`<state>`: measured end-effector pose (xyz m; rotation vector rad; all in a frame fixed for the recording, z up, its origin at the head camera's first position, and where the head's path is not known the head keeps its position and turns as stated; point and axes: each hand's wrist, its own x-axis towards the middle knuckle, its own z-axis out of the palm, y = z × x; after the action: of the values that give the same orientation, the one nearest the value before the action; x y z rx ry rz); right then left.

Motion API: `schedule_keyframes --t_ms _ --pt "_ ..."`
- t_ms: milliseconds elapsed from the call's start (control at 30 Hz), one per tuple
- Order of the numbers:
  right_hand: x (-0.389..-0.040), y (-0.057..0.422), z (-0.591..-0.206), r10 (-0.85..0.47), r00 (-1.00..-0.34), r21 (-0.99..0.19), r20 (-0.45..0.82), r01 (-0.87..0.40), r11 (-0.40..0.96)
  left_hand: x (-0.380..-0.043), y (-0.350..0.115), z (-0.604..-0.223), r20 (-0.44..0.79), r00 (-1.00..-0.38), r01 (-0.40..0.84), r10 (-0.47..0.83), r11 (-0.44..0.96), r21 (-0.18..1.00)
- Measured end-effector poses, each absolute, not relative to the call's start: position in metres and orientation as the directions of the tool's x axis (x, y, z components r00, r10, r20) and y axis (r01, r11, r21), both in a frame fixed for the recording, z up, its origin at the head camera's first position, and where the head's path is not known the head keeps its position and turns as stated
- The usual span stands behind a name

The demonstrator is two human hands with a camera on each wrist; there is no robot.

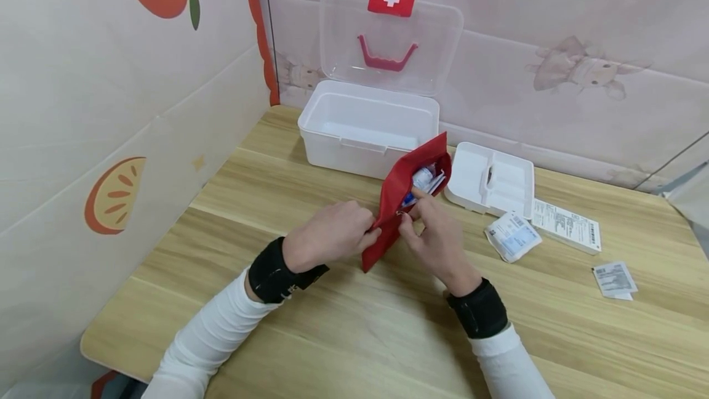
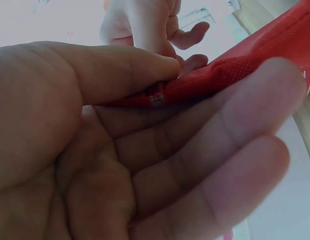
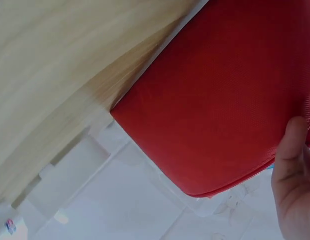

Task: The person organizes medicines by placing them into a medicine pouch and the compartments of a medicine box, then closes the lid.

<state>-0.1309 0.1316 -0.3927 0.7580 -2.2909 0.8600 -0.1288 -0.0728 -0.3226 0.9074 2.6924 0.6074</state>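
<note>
A red zip pouch (image 1: 394, 189) stands tilted between my two hands, its zipped mouth gaping. Inside it show a small bottle (image 1: 423, 178) with a white and blue look and some flat packets. With thumb and fingers my left hand (image 1: 332, 233) pinches the near end of the pouch; the left wrist view shows the red fabric between thumb and fingers. My right hand (image 1: 440, 240) grips the pouch at the mouth's edge, by the zip. In the right wrist view its thumb (image 3: 294, 140) lies on the pouch's red side, just beside the zip teeth.
Behind the pouch stands a white box (image 1: 343, 146), its clear lid (image 1: 338, 36) raised against the wall. To the right lie a white compartment tray (image 1: 512, 180), a flat printed box (image 1: 567, 226), a wrapped packet (image 1: 512, 237) and small sachets (image 1: 615, 279). A wall borders the table's left side.
</note>
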Motion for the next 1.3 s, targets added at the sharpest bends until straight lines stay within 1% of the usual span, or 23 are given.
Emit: schedule_keyframes --t_ms 200,300,567,833,900,1033,1133,1300 --pt "-0.1321 0.1308 -0.3958 -0.300 -0.623 -0.309 0.723 -0.679 0.665 -0.1286 -0.0732 -0.3221 -0.090 -0.776 0.528 0.625 0.720 0.449" --pt "-0.1324 0.1304 -0.3965 -0.301 -0.618 -0.302 0.727 -0.681 0.667 -0.1289 -0.0743 -0.3221 -0.092 -0.770 0.533 0.631 0.715 0.453" --pt "-0.1329 0.1331 -0.3944 -0.338 -0.670 -0.370 0.661 -0.683 0.630 -0.1303 -0.0753 -0.3224 -0.104 -0.771 0.528 0.628 0.722 0.448" --pt "-0.1350 0.1337 -0.3908 -0.362 -0.747 -0.436 0.557 -0.634 0.639 -0.1304 -0.0735 -0.3231 -0.111 -0.777 0.516 0.620 0.728 0.452" --pt "-0.1351 0.1337 -0.3908 -0.365 -0.769 -0.455 0.524 -0.616 0.644 -0.1305 -0.0721 -0.3248 -0.096 -0.778 0.525 0.621 0.726 0.445" --pt "-0.1350 0.1337 -0.3901 -0.359 -0.804 -0.496 0.473 -0.581 0.646 -0.1316 -0.0690 -0.3293 -0.047 -0.783 0.531 0.620 0.706 0.469" --pt "-0.1355 0.1339 -0.3895 -0.353 -0.814 -0.518 0.462 -0.571 0.638 -0.1329 -0.0669 -0.3312 -0.036 -0.771 0.538 0.636 0.681 0.496" --pt "-0.1357 0.1356 -0.3894 -0.324 -0.818 -0.547 0.475 -0.563 0.620 -0.1333 -0.0662 -0.3308 -0.030 -0.732 0.572 0.681 0.638 0.515"
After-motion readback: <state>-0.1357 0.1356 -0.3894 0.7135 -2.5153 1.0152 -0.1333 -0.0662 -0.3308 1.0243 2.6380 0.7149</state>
